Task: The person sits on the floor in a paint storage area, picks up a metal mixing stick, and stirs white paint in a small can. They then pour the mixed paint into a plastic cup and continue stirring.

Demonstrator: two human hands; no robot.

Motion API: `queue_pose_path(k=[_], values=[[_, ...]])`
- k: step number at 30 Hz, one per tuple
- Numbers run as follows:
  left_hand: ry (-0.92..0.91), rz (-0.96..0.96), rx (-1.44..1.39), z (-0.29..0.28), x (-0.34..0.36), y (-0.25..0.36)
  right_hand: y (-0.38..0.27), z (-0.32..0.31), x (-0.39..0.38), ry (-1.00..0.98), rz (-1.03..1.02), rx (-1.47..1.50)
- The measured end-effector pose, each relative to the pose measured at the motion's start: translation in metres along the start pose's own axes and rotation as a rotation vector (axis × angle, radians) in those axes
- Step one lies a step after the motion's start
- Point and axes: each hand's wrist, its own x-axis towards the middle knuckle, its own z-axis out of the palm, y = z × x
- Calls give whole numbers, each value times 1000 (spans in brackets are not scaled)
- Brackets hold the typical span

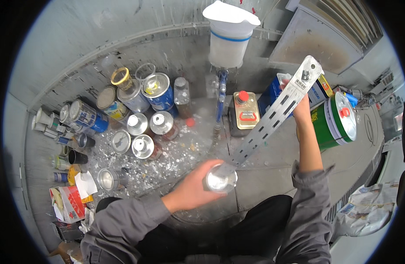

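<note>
My left hand [190, 188] is wrapped round a clear cup [221, 178] with shiny silvery contents, held in front of my lap. A long flat slotted metal stick [275, 110] slants from the upper right down to the cup; its lower end is at the cup's rim or inside it. My right hand [302, 110] grips this stick near its upper part, the fingers mostly hidden behind it. Beyond the stick stand a gold-topped can with a red cap [245, 112] and a blue can [270, 94]. A green drum [330, 123] is right beside my right forearm.
Several paint tins [157, 90] and silver-topped cans [163, 124] crowd the left of the paint-spattered bench [180, 154]. A metal-bottomed clear cup [109, 179] stands nearer. A white filter cone in a holder [231, 37] rises on a blue post [221, 97] at the back.
</note>
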Motion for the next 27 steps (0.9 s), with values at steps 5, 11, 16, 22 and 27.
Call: queue_pose_path(k=[5,11,16,22,27], values=[[-89,54,-2,-4,31,-5,-86,-17,-96,-436,-8,720],[-91,155,144,-6,38,-10,-124,4,-149,-299,27,326],[-9,206,191,-15,42,-22,-142,18,-185,-418,-157,11],[44,246,147,-21,41,-24,-167,34,-192,-557,-363,-45],[5,255,122,-21,39,-18,-184,33,-189,-469,-385,-48]])
